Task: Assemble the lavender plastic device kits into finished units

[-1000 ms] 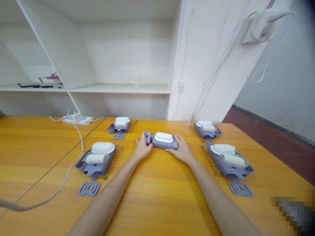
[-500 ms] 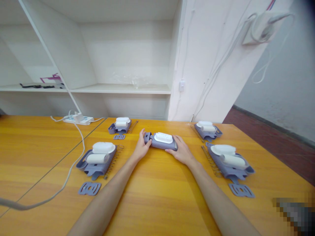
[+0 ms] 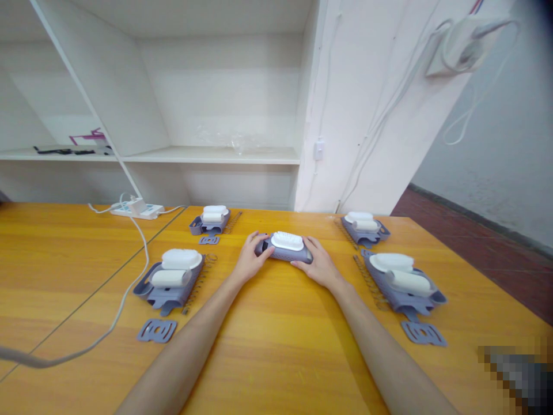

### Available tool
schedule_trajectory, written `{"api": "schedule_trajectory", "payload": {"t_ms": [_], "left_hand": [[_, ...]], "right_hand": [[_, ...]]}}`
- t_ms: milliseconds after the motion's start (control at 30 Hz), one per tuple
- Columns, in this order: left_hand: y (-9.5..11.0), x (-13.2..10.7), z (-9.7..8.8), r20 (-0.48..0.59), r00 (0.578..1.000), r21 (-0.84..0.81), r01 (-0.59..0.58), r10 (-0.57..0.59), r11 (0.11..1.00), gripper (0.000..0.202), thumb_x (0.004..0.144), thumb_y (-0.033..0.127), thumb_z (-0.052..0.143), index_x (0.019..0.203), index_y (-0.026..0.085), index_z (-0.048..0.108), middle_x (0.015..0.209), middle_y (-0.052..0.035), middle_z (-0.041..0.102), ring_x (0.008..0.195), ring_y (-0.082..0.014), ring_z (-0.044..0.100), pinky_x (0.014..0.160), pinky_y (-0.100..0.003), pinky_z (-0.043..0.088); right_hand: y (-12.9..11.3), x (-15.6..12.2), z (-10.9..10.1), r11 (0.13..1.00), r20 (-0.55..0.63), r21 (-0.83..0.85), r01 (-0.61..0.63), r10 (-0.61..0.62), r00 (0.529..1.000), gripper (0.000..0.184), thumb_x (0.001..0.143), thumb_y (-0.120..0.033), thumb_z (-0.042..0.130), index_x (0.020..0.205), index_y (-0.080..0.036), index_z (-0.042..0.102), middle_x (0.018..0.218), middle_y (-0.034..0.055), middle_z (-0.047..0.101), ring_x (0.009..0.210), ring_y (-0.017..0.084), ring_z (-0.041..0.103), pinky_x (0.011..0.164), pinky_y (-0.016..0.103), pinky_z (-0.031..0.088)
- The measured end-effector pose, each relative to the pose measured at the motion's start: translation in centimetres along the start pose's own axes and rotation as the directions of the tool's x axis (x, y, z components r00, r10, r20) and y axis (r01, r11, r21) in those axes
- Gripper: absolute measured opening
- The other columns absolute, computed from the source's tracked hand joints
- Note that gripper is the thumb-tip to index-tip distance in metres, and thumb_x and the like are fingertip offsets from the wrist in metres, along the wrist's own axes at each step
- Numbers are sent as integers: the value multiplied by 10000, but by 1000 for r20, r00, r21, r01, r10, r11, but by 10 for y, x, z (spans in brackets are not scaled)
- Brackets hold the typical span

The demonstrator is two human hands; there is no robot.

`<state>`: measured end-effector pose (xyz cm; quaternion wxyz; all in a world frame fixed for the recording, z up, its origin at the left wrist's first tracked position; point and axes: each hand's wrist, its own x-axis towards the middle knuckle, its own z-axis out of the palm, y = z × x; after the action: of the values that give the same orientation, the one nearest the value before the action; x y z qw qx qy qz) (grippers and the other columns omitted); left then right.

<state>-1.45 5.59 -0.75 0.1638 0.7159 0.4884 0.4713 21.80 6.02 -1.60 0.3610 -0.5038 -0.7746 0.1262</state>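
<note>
The left hand (image 3: 250, 260) has slid over the left end of the grey brush (image 3: 286, 249), hiding the loop that stuck out before. The right hand (image 3: 318, 263) cups the other end, and both sets of fingers curl closed around it. It has a grey dotted body with a white bristle pad on top, and it lies mid-tabletop (image 3: 270, 346).

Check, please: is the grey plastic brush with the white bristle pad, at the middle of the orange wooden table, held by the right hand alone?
Not alone: the head view shows the left hand on the left end of the grey plastic brush with the white bristle pad and the right hand on its right end, at the middle of the orange wooden table.
</note>
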Motion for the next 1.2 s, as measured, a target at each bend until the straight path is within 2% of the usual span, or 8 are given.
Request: {"api": "schedule_trajectory", "payload": {"t_ms": [433,600,700,767,933,1200], "left_hand": [[1,-1,4,-27,998,47,51,-50,998,390,786,388,584,1134,211,587,1305,-101,467,1269,-224,375,1056,-385,298],[-2,-1,2,32,998,37,61,-62,997,399,797,352,570,1167,203,562,1363,-112,399,1306,-224,320,1078,-388,258],[-4,-2,0,124,992,39,27,-32,999,566,721,295,653,1255,223,478,1416,-110,312,1324,-243,283,1086,-405,243],[-4,-3,0,145,989,49,-2,-5,999,641,683,223,676,1281,226,443,1423,-110,294,1327,-250,274,1090,-412,240],[-3,-4,1,117,992,63,-52,44,997,602,718,156,624,1281,251,432,1392,-86,336,1315,-231,295,1094,-405,237],[-8,-5,4,114,991,79,-76,67,994,577,769,88,533,1299,271,402,1445,-66,239,1341,-225,239,1103,-393,225]], "right_hand": [[1,1,-2,1000,-7,-3,19,-19,1000,715,666,-447,683,1286,-180,448,1289,111,443,1177,251,448,1034,382,341],[2,1,-3,1000,-16,8,16,-16,1000,712,654,-443,692,1276,-187,460,1286,109,447,1173,255,449,1030,393,340],[3,0,-4,1000,-22,18,0,0,1000,711,645,-442,696,1270,-192,467,1277,107,454,1167,259,452,1023,401,345],[3,0,-5,1000,-29,23,-7,7,1000,715,641,-442,698,1268,-186,469,1271,108,458,1164,259,455,1020,398,348],[2,1,-6,999,-36,42,9,-8,999,699,641,-430,702,1260,-193,478,1252,99,474,1143,256,469,1010,395,356],[4,2,-6,999,-36,41,7,-6,999,705,637,-446,706,1249,-167,492,1258,109,474,1145,253,467,1014,381,352]]}}
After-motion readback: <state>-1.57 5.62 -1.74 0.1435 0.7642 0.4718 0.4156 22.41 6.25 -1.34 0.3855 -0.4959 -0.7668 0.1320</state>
